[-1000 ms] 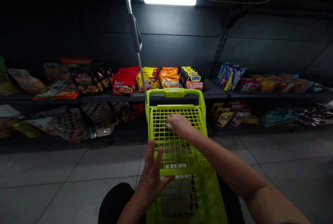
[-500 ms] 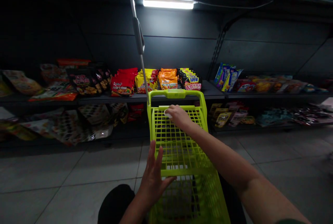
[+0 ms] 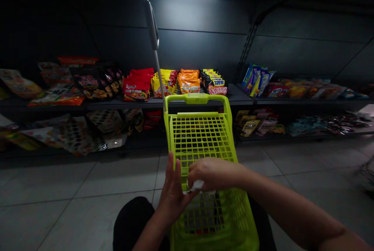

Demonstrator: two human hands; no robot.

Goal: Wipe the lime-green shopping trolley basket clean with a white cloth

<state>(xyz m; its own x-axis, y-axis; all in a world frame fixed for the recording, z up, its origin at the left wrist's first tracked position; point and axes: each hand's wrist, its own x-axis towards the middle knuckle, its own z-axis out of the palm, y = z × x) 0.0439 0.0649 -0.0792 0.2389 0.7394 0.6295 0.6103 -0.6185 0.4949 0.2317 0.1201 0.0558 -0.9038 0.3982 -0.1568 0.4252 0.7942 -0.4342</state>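
Right hand (image 3: 214,173): fingers curled in, pinching a white wad (image 3: 198,185), perhaps cloth or tissue; wad sits over the crossbar of the green basket (image 3: 241,220), bunched small, probably so the fingertips can press through it

Left hand (image 3: 171,194): spread, fingers upright by the basket's left edge, thumb reaching toward the wad; likely steadying the frame, though whether thumb and wad touch I cannot tell

Dark-clothed knee (image 3: 133,220) left of the basket, maybe helping keep it in place

Basket leans away, mesh face up, which seems to bring the lattice within easy reach; pale contents behind the mesh, too dim to name

Metal rod (image 3: 158,64) rises from the basket's upper left corner

Beyond the basket's top handle, on the shelf (image 3: 241,97): red packs (image 3: 136,85), yellow packs (image 3: 164,83), orange packs (image 3: 189,81), black packs (image 3: 215,82), ranked by colour, presumably for display
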